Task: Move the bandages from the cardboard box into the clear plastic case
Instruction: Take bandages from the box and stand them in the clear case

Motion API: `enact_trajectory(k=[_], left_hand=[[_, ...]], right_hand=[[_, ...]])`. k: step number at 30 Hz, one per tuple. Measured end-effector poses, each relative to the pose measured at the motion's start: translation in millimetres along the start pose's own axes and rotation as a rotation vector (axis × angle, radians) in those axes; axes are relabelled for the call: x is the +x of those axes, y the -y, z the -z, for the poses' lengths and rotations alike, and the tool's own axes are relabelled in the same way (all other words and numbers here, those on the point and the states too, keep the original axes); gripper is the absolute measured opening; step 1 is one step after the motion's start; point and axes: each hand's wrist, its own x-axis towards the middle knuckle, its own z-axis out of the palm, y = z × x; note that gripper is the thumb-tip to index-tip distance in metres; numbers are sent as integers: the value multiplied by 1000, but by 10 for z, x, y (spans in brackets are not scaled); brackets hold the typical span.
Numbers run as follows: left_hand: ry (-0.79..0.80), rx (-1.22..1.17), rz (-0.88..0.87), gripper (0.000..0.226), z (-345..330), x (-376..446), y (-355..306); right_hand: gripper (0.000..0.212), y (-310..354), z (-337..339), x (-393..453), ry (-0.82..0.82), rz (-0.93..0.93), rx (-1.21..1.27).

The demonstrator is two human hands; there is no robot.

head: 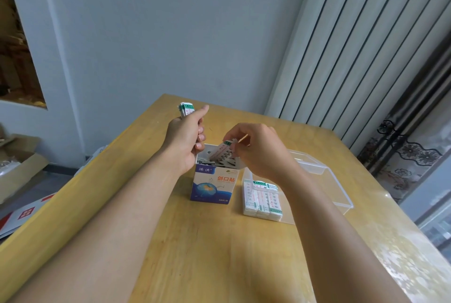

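Left hand curled round a gathered bundle of bandages, apparently to stockpile them, right hand pinching more from the open cardboard box just beside the clear plastic case, already part-filled.

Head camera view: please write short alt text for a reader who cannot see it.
A person's right hand pinches bandages at the top of an open cardboard box on a wooden table, while the left hand grips a small bundle of bandages upright. Right of the box, a clear plastic case already holds rows of bandages.
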Motion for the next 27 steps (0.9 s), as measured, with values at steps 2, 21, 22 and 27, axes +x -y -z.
enact_trajectory(k=[2, 21, 22, 27], left_hand=[[2, 9, -16, 31, -10, -8, -3], [-97, 316, -397, 44, -123, -36, 5], [-113, 339, -433, 51, -128, -42, -4], [-109, 345, -477, 45, -176, -117, -40]], right_hand=[[17, -29, 5, -37, -49, -13, 72], [12, -72, 124, -29, -284, 151, 239], [11, -81, 169, -34, -301, 157, 278], [9, -131, 353, -66, -317, 98, 394]])
